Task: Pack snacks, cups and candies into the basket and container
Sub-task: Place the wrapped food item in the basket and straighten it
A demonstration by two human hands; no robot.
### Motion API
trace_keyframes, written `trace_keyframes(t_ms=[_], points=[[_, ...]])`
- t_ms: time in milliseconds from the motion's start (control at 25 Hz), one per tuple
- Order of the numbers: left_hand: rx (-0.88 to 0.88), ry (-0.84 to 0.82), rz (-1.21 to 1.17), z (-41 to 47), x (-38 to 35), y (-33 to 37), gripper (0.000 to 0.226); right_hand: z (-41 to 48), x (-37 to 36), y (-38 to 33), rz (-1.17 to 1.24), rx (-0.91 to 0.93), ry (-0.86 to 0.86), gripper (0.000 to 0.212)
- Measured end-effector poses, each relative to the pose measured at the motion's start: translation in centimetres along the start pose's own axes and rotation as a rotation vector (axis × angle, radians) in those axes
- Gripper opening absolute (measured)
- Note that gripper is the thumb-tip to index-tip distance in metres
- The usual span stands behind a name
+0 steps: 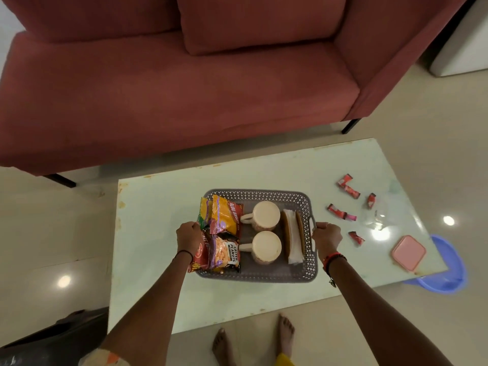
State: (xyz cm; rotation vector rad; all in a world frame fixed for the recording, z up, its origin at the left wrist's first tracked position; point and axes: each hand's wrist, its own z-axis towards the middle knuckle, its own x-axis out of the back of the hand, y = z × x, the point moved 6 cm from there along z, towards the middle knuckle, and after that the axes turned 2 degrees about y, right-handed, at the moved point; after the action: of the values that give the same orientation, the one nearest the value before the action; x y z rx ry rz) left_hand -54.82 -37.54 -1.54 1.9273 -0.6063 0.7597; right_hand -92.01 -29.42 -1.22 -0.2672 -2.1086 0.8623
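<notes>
**Both hands grip the loaded basket on the low table**

A red sofa (184,83) fills the far side of the room, and in front of it stands a pale table (163,207). Near the table's middle sits the grey perforated basket (264,273). Both arms reach forward and down from the bottom of the view, nearly straight, wrists level with the basket's ends. The left hand (188,237) is curled into a fist at the basket's left end, half hidden behind the snack packets (221,233) packed along that side. The right hand (327,240) is closed around the right handle.

Inside the basket, two cream cups (265,235) lie in the middle, with a napkin holder (293,236) just right of them. Right of the basket, a pink lidded container (408,252) rests near the table's edge. Red-wrapped candies (343,204) lie scattered on the tabletop between basket and container.
</notes>
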Motion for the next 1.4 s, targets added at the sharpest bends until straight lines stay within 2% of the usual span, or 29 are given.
trace_keyframes(t_ms=[320, 520, 600, 840, 1400], points=[[0.012, 0.1, -0.011, 2.0, -5.0, 3.4, 0.034, 9.0, -0.2, -3.2, -0.109, 0.143, -0.078, 0.018], [0.053, 0.161, 0.001, 2.6, -6.5, 3.2, 0.037, 11.8, -1.8, -4.3, -0.174, 0.219, -0.149, 0.02], [0.057, 0.175, 0.024, 2.4, -6.8, 2.9, 0.041, 12.3, -2.2, -4.3, -0.175, 0.232, -0.164, 0.023], [0.076, 0.208, 0.036, 2.5, -7.5, 2.2, 0.033, 12.7, -3.1, -3.8, -0.21, 0.274, -0.209, 0.021], [0.159, 0.224, -0.001, 2.5, -8.1, 1.2, 0.033, 13.3, -4.2, -3.7, -0.211, 0.3, -0.263, 0.024]])
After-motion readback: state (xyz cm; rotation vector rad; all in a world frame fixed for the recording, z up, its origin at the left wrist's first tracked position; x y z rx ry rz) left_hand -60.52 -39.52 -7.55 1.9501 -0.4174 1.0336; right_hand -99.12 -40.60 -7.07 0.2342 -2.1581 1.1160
